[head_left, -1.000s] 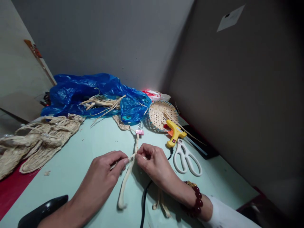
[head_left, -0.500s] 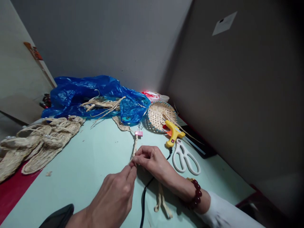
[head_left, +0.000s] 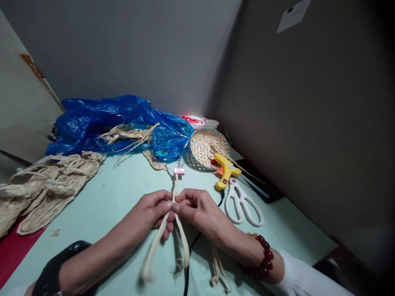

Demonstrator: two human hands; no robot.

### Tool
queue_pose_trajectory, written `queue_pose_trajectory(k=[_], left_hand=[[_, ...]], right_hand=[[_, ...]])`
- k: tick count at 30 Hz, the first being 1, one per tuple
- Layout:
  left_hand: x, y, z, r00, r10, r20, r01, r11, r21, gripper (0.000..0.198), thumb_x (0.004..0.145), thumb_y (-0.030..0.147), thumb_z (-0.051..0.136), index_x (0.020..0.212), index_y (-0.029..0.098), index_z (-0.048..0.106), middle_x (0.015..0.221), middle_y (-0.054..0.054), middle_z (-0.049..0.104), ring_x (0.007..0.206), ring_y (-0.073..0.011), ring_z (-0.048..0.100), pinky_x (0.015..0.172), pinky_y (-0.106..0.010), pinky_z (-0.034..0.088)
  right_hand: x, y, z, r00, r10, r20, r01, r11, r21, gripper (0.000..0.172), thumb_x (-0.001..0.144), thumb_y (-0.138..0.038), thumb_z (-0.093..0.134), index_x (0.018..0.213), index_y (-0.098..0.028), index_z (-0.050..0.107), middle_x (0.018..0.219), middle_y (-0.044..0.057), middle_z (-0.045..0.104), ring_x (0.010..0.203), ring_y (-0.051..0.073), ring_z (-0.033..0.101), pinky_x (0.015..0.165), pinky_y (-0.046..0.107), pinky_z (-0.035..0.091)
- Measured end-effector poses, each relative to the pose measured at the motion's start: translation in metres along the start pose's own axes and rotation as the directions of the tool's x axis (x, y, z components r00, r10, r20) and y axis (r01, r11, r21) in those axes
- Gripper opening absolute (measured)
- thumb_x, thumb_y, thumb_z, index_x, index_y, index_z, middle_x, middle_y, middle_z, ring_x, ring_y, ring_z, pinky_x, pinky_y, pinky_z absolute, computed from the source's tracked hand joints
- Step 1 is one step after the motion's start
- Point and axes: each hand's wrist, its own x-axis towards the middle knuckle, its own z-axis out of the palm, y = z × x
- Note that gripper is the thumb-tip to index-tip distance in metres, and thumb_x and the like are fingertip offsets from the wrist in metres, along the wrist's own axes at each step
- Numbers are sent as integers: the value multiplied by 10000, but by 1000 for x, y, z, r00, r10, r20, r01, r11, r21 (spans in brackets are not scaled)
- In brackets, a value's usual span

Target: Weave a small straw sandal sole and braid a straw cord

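Observation:
A pale braided cord [head_left: 175, 184] runs toward me from a pink binder clip [head_left: 179, 171] at the middle of the table. My left hand [head_left: 156, 209] pinches the cord's near end from the left, fingers closed on the strands. From the right, my right hand [head_left: 196, 209] pinches the same spot with thumb and forefinger, its fingertips close to those of the left. Loose strands [head_left: 183, 242] hang down from between the hands, spreading toward me; the left one is blurred at its tip.
Right of my hands lie a yellow glue gun [head_left: 226, 170] with a black cord and white-handled scissors [head_left: 239, 203]. Behind are a woven basket [head_left: 205, 148] and a blue plastic bag [head_left: 123, 107] with straw. Woven straw slippers [head_left: 61, 189] lie at left.
My left hand has turned and drawn back to the left side of the braid, its wrist lower. Two long strands now show below the fingers. The view has shifted slightly.

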Motion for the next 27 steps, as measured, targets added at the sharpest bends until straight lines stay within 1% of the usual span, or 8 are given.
queue_pose_trajectory(k=[3, 5, 8, 11, 16, 19, 23, 27], left_hand=[[1, -6, 7, 998, -55, 4, 55, 998, -31, 202, 804, 395, 502, 789, 194, 493, 599, 67, 488, 393, -50, 278, 382, -190, 227], [-1, -9, 9, 998, -53, -28, 53, 999, -9, 208, 809, 389, 501, 757, 188, 496, 601, 63, 502, 385, -38, 237, 371, -190, 168], [-3, -13, 7, 996, -28, -90, 34, 997, 64, 218, 807, 369, 518, 695, 182, 522, 506, 93, 421, 366, -45, 247, 366, -200, 153], [-3, -13, 6, 989, -3, -150, 23, 991, 133, 198, 793, 340, 549, 677, 180, 550, 461, 113, 329, 395, -63, 250, 385, -203, 156], [-1, -11, 7, 980, 27, -198, 7, 986, 169, 239, 754, 313, 578, 574, 174, 505, 527, 82, 383, 501, -80, 312, 450, -199, 224], [-1, -12, 6, 986, -14, -166, 37, 990, 134, 237, 760, 324, 548, 576, 180, 508, 483, 90, 361, 439, -72, 265, 415, -218, 159], [-4, -14, 4, 995, -52, -91, 58, 996, 61, 237, 785, 346, 515, 608, 188, 519, 420, 112, 291, 389, -67, 203, 404, -240, 110], [-6, -13, 2, 998, -38, -53, 39, 999, 6, 280, 795, 390, 525, 608, 183, 509, 473, 96, 348, 409, -58, 216, 412, -233, 129]], right_hand=[[1, 3, -2, 1000, 16, -17, -17, 997, -71, 123, 800, -270, 602, 802, -158, 550, 670, 37, 664, 582, 131, 534, 539, 220, 311], [-1, 2, -4, 1000, 12, -11, -13, 992, -125, 109, 813, -256, 603, 820, -154, 565, 706, 53, 684, 626, 148, 567, 560, 225, 334], [-8, -4, -4, 998, -70, 6, 67, 925, -375, 100, 873, -239, 542, 824, -166, 591, 739, 46, 692, 677, 147, 579, 591, 225, 344], [-17, -11, -1, 988, -156, -4, 117, 754, -647, 185, 907, -234, 490, 746, -179, 563, 636, 0, 614, 557, 107, 472, 521, 229, 269], [-27, -11, 8, 957, -283, 62, 202, 500, -842, 173, 906, -200, 435, 745, -186, 497, 578, -25, 528, 470, 99, 329, 489, 266, 229], [-28, -4, 11, 914, -330, 237, 342, 308, -888, 79, 822, -146, 475, 855, -152, 546, 651, 8, 590, 493, 127, 378, 500, 296, 245], [-29, 1, 12, 835, -313, 452, 501, 96, -860, 178, 763, -81, 512, 925, -92, 584, 740, 47, 626, 567, 170, 487, 490, 317, 255], [-33, 0, 13, 760, -337, 555, 561, -90, -823, 267, 809, -16, 476, 1047, -38, 596, 821, 83, 649, 599, 190, 521, 494, 328, 259]])
